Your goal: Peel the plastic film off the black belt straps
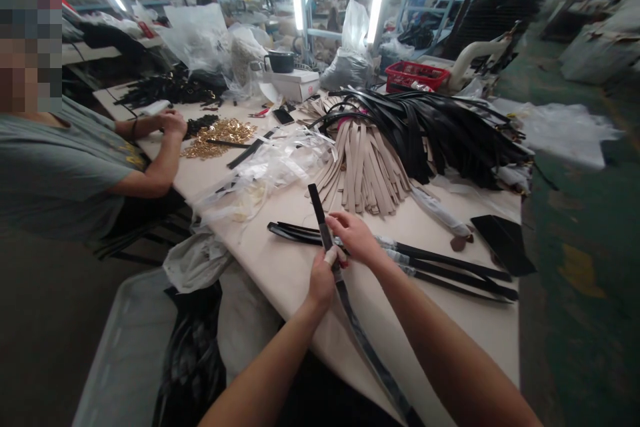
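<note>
A long black strap [356, 315] runs from the lower edge of the view up between my hands, its free end pointing away from me. Part of its length looks shiny, as if under clear film. My left hand [323, 277] grips it from the left, thumb lying across it. My right hand [353, 237] is at its right side, fingers curled in against the strap just above my left thumb. What exactly those fingertips pinch is partly hidden. Beneath and behind my hands lie several black straps [450, 265] with clear wrapping around their middles.
Beige strips [367, 170] and a heap of black straps [425, 123] cover the table's far side. Clear film [285, 163] lies left of them. Gold-coloured hardware [223, 137] is piled near a co-worker's hands [173, 123]. A plastic bin [117, 340] stands below the table's left edge.
</note>
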`<state>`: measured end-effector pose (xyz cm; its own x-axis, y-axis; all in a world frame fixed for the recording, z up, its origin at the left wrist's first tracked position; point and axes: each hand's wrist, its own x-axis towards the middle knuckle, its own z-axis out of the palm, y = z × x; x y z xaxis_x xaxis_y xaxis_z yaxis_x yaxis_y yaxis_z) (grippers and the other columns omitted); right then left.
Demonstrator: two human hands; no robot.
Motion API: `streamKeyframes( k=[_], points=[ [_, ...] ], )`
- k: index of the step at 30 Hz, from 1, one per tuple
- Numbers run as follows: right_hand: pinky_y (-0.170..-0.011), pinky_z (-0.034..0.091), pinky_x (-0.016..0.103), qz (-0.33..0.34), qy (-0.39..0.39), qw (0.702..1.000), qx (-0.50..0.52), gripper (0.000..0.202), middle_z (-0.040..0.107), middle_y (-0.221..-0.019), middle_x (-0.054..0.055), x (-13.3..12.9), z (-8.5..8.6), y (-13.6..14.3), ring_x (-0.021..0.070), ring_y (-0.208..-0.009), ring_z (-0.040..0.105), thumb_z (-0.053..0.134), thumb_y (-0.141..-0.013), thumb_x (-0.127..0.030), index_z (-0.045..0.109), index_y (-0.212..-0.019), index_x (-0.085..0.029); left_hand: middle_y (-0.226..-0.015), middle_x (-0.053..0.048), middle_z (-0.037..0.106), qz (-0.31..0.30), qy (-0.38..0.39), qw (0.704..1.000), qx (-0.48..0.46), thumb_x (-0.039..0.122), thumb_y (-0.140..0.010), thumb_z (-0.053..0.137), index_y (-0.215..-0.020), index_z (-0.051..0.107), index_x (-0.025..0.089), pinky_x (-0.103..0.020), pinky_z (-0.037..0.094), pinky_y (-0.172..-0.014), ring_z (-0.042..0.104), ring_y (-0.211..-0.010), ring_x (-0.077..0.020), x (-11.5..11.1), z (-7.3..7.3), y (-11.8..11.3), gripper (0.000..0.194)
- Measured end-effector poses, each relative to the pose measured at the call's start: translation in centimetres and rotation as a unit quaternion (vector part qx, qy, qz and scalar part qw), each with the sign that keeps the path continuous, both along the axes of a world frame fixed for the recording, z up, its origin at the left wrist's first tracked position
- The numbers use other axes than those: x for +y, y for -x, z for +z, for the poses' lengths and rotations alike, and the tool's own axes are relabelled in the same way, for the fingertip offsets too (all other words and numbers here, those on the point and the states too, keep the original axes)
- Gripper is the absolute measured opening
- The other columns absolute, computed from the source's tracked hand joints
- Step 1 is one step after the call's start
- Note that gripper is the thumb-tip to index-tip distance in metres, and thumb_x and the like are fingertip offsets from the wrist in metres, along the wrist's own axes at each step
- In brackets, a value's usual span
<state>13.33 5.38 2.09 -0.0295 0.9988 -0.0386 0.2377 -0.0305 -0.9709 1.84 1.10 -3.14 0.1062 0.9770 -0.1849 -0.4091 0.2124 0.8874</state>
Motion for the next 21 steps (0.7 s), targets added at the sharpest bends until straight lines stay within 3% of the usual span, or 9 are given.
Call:
streamKeyframes(
  k=[3, 6, 14, 18, 21],
  points=[
    [-0.053, 0.045, 0.022, 0.071, 0.021, 0.997, 0.017, 0.023, 0.072, -0.066, 0.003, 3.9, 0.6, 2.3, 0.0124, -0.053, 0.060, 0.065, -0.086, -0.033, 0.072, -0.076, -0.014, -0.065, -0.001, 0.063, 0.003, -0.005, 1.000, -0.010, 0.038, -0.085, 0.060, -0.086, 0.061, 0.017, -0.027, 0.046, -0.060, 0.058, -0.058, -0.0149, 0.0, 0.0, 0.0, 0.021],
    [-0.050, 0.043, 0.019, 0.069, 0.013, 0.997, 0.037, 0.022, 0.072, -0.066, 0.001, 5.3, 0.4, 4.0, 0.0098, -0.050, 0.057, 0.062, -0.088, -0.031, 0.073, -0.080, -0.014, -0.071, 0.000, 0.065, 0.015, 0.001, 1.000, -0.023, 0.036, -0.084, 0.061, -0.102, 0.058, 0.020, -0.029, 0.049, -0.056, 0.061, -0.055, -0.0159, 0.1, 0.0, 0.3, 0.025],
    [-0.065, 0.050, 0.023, -0.017, -0.043, 0.995, 0.087, 0.032, 0.073, -0.075, 0.005, 4.3, 0.0, 2.6, 0.0138, -0.067, 0.065, 0.056, -0.092, -0.042, 0.071, -0.090, -0.014, -0.067, -0.002, 0.064, -0.032, 0.028, 0.999, 0.017, 0.036, -0.080, 0.060, -0.082, 0.061, 0.018, -0.029, 0.050, -0.050, 0.062, -0.052, -0.0165, 0.0, -0.5, 0.8, 0.018],
    [-0.072, 0.052, 0.026, -0.046, -0.066, 0.993, 0.089, 0.035, 0.074, -0.086, 0.008, 4.4, 1.3, 1.3, 0.0161, -0.078, 0.067, 0.050, -0.096, -0.043, 0.069, -0.098, -0.013, -0.059, 0.000, 0.059, -0.036, 0.023, 0.999, 0.018, 0.029, -0.077, 0.058, -0.073, 0.060, 0.017, -0.025, 0.043, -0.044, 0.056, -0.045, -0.0141, -0.2, -0.3, 0.1, 0.012],
    [-0.076, 0.051, 0.028, -0.058, -0.069, 0.995, 0.052, 0.030, 0.073, -0.101, 0.009, 2.2, 2.7, -0.5, 0.0177, -0.086, 0.067, 0.059, -0.092, -0.039, 0.068, -0.109, -0.016, -0.059, 0.003, 0.056, 0.013, 0.024, 1.000, 0.005, 0.028, -0.077, 0.056, -0.080, 0.059, 0.018, -0.022, 0.038, -0.042, 0.051, -0.044, -0.0113, 1.1, -0.1, 0.0, 0.011]
  ],
)
